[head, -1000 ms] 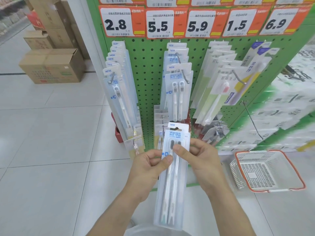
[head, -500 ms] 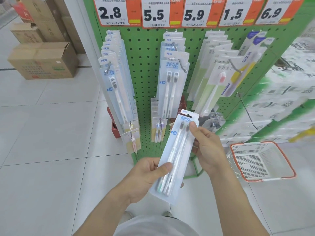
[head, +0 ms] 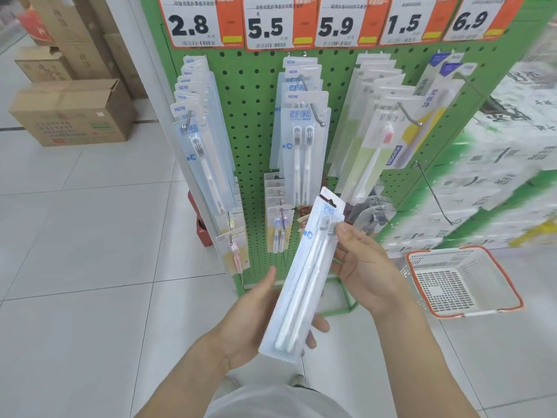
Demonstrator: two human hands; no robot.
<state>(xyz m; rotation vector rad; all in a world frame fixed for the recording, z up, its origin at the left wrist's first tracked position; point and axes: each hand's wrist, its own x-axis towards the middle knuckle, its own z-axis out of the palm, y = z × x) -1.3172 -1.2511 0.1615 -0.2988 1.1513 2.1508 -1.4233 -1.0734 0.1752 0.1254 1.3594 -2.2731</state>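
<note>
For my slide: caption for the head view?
Twin toothbrush pack rests on left hand, right hand pinching its top, before green pegboard rack; basket on floor.

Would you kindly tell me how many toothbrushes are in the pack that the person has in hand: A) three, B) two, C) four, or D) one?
B: the clear front of the toothbrush pack, pinched near its top by the right hand and lying on the left hand, shows two brushes side by side.
</note>
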